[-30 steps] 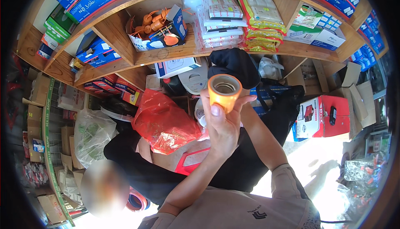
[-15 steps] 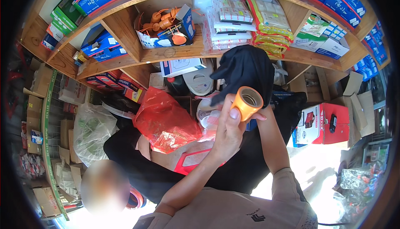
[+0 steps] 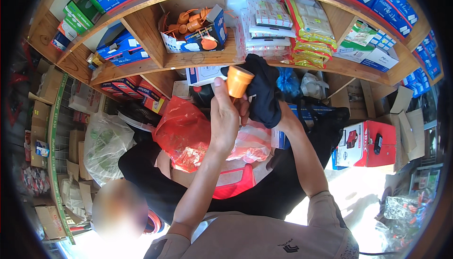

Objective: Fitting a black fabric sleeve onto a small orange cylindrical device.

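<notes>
An orange lamp socket [image 3: 239, 82] is held up in front of the shelves by my left hand [image 3: 224, 116]. My left thumb rises along the socket's left side, and its wide rim faces up and to the right. Just to the right hangs a bunched black cloth [image 3: 264, 89], close against the socket. My right hand [image 3: 284, 116] is closed on that cloth from the right, its fingers largely hidden by the folds. A red plastic bag [image 3: 181, 134] and a red-and-white striped bag [image 3: 252, 142] lie below my hands, between my legs.
On the wooden shelf [image 3: 188, 60] stands an open box [image 3: 200, 37] of orange sockets, beside stacked white packets [image 3: 270, 25] and yellow-red packs [image 3: 309, 32]. A clear plastic bag [image 3: 108, 143] sits at left. A red-and-white box [image 3: 370, 143] stands at right. A blurred round patch is at lower left.
My left hand has moved left and up with the socket, turning its opening from facing me to upward. The black cloth has shifted left and lower, and my right hand now shows beside it.
</notes>
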The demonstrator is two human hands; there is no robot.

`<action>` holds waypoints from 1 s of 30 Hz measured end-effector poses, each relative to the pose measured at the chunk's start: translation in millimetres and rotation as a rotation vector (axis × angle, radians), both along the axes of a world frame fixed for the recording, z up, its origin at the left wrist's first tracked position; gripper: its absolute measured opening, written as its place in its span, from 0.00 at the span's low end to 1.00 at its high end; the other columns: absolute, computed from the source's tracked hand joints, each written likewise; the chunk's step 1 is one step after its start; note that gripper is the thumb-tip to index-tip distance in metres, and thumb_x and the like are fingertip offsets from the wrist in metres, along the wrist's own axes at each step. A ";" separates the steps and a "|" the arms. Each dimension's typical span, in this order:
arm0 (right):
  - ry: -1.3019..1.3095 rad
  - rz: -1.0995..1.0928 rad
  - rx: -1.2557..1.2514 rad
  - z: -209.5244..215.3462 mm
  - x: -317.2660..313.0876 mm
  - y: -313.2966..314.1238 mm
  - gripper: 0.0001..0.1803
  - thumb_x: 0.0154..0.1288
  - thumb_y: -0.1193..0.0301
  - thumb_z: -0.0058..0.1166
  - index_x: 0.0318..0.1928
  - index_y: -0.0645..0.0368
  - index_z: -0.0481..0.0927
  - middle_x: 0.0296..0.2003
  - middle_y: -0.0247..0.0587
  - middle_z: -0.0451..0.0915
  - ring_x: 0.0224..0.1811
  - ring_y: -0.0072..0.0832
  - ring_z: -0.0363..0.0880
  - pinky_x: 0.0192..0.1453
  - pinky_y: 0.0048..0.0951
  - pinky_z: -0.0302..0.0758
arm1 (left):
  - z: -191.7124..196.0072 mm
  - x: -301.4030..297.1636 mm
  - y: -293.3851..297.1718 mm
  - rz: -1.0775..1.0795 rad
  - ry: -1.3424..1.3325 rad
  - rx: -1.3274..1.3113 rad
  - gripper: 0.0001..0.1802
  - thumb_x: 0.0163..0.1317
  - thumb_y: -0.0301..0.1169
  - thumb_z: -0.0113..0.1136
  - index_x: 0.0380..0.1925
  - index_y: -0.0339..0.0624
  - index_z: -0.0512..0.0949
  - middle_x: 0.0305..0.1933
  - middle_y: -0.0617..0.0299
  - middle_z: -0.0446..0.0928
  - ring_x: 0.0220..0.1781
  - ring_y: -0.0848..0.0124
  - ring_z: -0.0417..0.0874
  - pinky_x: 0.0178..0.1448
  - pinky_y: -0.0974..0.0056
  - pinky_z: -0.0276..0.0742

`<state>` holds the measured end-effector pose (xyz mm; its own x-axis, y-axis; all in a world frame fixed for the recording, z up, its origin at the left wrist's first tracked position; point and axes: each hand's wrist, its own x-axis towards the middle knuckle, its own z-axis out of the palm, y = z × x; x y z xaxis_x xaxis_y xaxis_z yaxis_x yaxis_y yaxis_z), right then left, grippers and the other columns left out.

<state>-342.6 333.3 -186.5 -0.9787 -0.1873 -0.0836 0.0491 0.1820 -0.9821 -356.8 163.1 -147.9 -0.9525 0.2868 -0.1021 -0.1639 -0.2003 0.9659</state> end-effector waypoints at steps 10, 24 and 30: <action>0.626 -0.419 0.103 -24.0 -6.3 -37.3 0.21 0.72 0.58 0.55 0.57 0.58 0.72 0.49 0.48 0.76 0.51 0.39 0.76 0.57 0.38 0.72 | -9.6 0.4 8.2 0.086 0.491 -0.648 0.31 0.74 0.54 0.53 0.27 0.34 0.80 0.17 0.48 0.76 0.21 0.47 0.80 0.29 0.53 0.73; 0.686 -0.366 0.267 -17.8 -9.9 -31.1 0.31 0.68 0.67 0.56 0.66 0.65 0.62 0.54 0.54 0.72 0.53 0.49 0.76 0.60 0.45 0.73 | 15.0 -16.5 -22.6 -0.052 0.820 -0.517 0.19 0.55 0.34 0.76 0.45 0.40 0.82 0.56 0.57 0.72 0.59 0.62 0.76 0.55 0.60 0.77; 0.667 -0.343 0.431 -5.0 -12.0 -34.7 0.29 0.58 0.71 0.64 0.58 0.64 0.68 0.51 0.57 0.75 0.51 0.53 0.77 0.52 0.46 0.74 | 9.8 -19.5 -26.6 0.025 0.956 -0.503 0.17 0.53 0.29 0.76 0.42 0.42 0.83 0.54 0.53 0.70 0.56 0.57 0.76 0.60 0.55 0.73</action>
<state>-354.6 298.6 -191.5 -0.8454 0.0433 0.5323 -0.3925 0.6255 -0.6743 -376.3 136.4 -138.1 -0.7052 0.3988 0.5862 0.7003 0.2627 0.6638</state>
